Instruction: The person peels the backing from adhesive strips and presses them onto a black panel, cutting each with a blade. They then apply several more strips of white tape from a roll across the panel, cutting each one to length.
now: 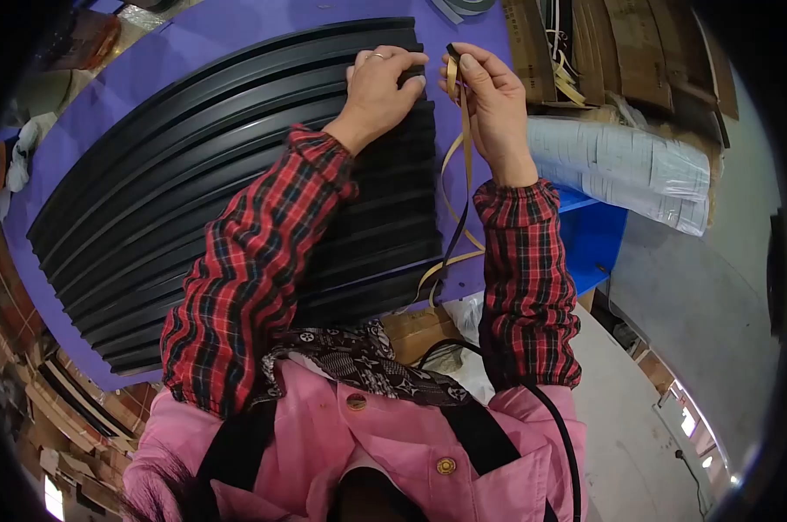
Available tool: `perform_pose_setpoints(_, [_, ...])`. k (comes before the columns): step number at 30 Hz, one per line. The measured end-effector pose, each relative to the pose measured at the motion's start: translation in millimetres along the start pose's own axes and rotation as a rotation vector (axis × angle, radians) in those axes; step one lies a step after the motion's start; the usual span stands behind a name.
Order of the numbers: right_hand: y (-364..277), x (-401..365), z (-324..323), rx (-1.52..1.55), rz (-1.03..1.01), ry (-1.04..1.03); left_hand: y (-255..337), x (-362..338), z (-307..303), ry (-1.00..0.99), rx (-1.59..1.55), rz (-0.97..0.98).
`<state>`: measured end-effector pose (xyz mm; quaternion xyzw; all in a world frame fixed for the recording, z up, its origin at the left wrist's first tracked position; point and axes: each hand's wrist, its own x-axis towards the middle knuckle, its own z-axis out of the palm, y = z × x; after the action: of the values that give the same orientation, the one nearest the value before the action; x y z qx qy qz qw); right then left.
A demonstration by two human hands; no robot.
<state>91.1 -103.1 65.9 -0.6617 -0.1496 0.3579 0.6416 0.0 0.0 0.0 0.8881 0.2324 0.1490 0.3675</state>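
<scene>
the right hand (502, 109) is clamped on the upper end of a narrow yellow-and-black strip (452, 70), pinched between thumb and fingers. the strip is located just beyond the right-hand ends of the black ribbed profiles (237, 139). its long axis runs from the fingertips toward the wearer's body, roughly crosswise to the profiles, which extend left to right in a close-set row on the purple table (150, 52). the lower portion of the strip is slack and looped, passing alongside the profile ends toward the near edge of the table. the left hand (380, 91) is positioned over the far right corner of the row, with fingers bent and thumb and index tips at the profile ends; whether these tips grip a profile cannot be told. the two hands are apart, with a narrow gap between them. the held strip end lies to the right of the left hand, and the right hand is the nearer to the strip. to the right of the right hand, clearance is limited by the plastic-wrapped bundle (619, 157) and the cardboard (632, 48); the blue bin (598, 244) is beside the right sleeve (528, 278).
</scene>
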Motion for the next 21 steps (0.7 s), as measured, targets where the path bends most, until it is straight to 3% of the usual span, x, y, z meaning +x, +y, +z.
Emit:
perform_pose_setpoints(2, [-11.3,3.2,3.6,0.106,-0.048,-0.091,4.3,0.8,-21.0,-0.433,-0.886,-0.103])
perform_pose_setpoints(4, [-44.7,-26.1,23.5,0.055,-0.123,-0.126,39.2,-19.9,-46.7,-0.508,-1.074,-0.055])
perform_pose_setpoints(6, [-72.3,-56.0,45.9,-0.342,-0.122,-0.130,57.7,-43.5,-62.3,-0.746,-1.291,-0.093])
perform_pose_setpoints(8, [-87.7,-84.6,42.0,-0.343,-0.204,-0.040,79.6,-69.4,-82.8,-0.717,-1.325,-0.104])
perform_pose_setpoints(10, [-100.7,-117.9,34.2,-0.350,-0.354,0.094,95.5,-94.6,-108.1,-0.824,-1.071,-0.047])
perform_pose_setpoints(14, [-111.8,-199.6,12.9,-0.356,-0.633,0.376,125.9,-160.5,-160.0,-1.152,-1.032,0.084])
perform_pose_setpoints(16, [-76.1,-251.0,-34.8,-0.058,-0.695,0.427,137.4,-199.4,-190.0,-1.158,-1.059,0.042])
perform_pose_setpoints(18, [-14.5,-301.6,-50.6,0.166,-0.445,0.758,130.7,-229.8,-213.6,-1.186,-1.218,0.263])
perform_pose_setpoints(20, [72.4,-349.7,-50.9,0.265,-0.227,0.998,122.9,-250.7,-229.8,-1.287,-1.255,0.660])
perform_pose_setpoints(21, [124.3,-376.4,-43.8,0.275,-0.094,1.053,122.2,-270.1,-241.3,-1.295,-1.308,0.620])
